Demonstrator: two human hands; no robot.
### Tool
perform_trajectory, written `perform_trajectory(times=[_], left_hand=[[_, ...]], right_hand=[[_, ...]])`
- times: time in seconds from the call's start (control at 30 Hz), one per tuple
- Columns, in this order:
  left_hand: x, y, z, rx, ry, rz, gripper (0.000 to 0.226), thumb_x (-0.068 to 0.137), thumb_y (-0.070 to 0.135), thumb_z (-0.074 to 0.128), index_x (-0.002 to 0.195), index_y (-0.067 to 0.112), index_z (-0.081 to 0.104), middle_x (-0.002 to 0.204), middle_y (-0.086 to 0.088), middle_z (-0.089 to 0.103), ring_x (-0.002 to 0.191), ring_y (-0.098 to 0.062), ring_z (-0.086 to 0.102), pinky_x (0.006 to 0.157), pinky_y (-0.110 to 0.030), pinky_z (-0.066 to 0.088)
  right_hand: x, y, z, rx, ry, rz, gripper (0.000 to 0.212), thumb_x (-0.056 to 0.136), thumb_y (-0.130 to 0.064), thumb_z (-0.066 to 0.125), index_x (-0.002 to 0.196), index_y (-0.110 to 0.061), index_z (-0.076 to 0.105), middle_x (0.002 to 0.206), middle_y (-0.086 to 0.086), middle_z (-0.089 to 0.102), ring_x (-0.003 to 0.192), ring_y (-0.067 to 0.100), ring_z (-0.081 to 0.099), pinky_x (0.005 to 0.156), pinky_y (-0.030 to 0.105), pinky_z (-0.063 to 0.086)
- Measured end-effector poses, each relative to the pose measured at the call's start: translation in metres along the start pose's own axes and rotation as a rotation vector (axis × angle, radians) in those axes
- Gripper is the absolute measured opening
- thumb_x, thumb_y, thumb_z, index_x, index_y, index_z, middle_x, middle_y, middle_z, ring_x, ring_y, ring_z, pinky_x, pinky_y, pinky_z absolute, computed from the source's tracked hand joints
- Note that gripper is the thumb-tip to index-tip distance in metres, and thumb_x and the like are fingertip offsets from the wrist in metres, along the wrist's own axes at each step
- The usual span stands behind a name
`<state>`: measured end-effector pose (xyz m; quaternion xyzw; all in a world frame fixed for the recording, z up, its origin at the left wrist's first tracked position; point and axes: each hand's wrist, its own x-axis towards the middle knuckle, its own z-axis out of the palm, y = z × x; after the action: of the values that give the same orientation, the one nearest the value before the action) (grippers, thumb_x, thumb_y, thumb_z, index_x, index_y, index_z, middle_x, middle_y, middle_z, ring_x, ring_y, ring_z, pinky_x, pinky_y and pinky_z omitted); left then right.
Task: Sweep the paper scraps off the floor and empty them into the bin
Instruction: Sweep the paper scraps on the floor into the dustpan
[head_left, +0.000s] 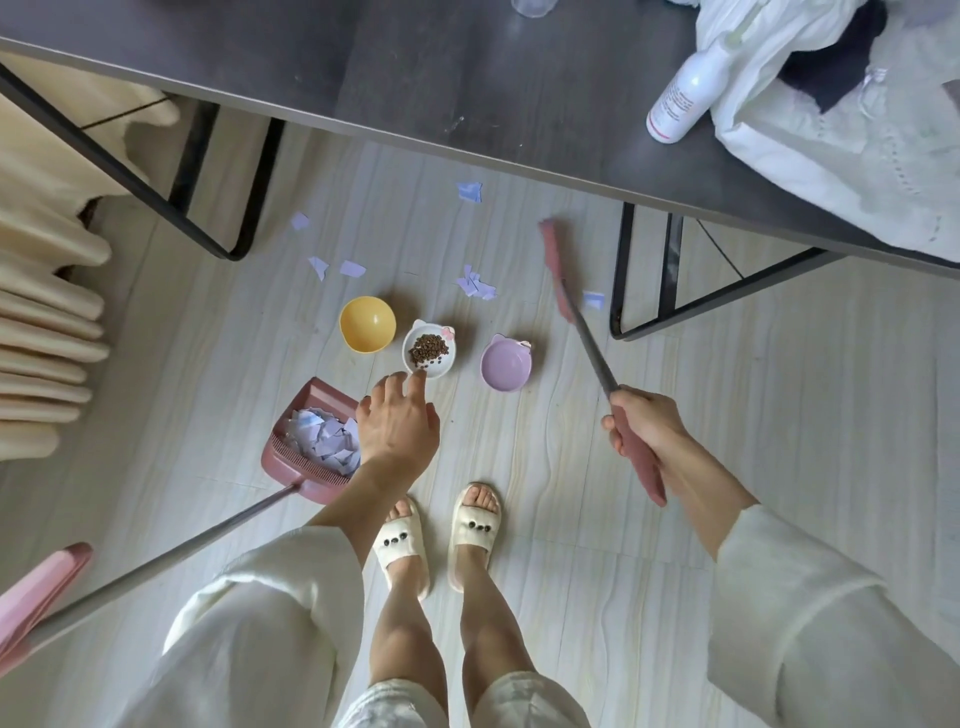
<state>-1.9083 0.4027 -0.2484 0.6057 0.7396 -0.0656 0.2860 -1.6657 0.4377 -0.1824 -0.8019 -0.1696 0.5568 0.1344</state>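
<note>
My right hand (641, 428) grips the broom (582, 332); my left hand (397, 423) hangs spread, empty. Mid-sweep: dustpan (311, 441) at lower left half full, paper scraps (475, 285) at centre still need sweeping in.

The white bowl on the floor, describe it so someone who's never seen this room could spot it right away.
Look at the pale floor in front of the dark table, where three small bowls sit in a row. The white bowl is the middle one, between the yellow bowl and the purple bowl. It alone holds brown kibble.
</note>
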Motion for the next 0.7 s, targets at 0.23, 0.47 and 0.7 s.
perform_trajectory(times=[0.23,0.47,0.7], left_hand=[[-0.015,0.005,-0.005,-0.033,-0.019,-0.034,0.045,0.095,0.022,0.042,0.139,0.012,0.034,0.139,-0.012,0.039,0.128,-0.030,0.036,0.101,-0.044,0.034],[-0.012,0.007,-0.005,-0.053,0.035,-0.028,0.047,0.095,0.021,0.042,0.140,0.013,0.032,0.138,-0.012,0.040,0.127,-0.030,0.038,0.100,-0.044,0.035],[0.000,0.019,0.013,-0.067,0.031,-0.029,0.048,0.095,0.022,0.042,0.140,0.013,0.032,0.137,-0.012,0.041,0.125,-0.031,0.038,0.101,-0.045,0.033]], right_hand=[[-0.015,0.000,-0.011,-0.215,-0.035,-0.188,0.023,0.094,-0.009,0.043,0.103,-0.001,0.062,0.061,0.009,0.046,0.034,0.018,0.042,0.036,0.021,0.036],[0.014,-0.004,-0.004,-0.350,0.112,-0.204,0.017,0.098,-0.013,0.041,0.101,-0.012,0.058,0.070,0.009,0.052,0.041,0.023,0.052,0.036,0.019,0.041],[0.039,0.015,-0.023,-0.149,0.068,-0.019,0.015,0.098,-0.007,0.039,0.097,-0.005,0.054,0.062,0.010,0.045,0.046,0.020,0.041,0.029,0.016,0.035]])
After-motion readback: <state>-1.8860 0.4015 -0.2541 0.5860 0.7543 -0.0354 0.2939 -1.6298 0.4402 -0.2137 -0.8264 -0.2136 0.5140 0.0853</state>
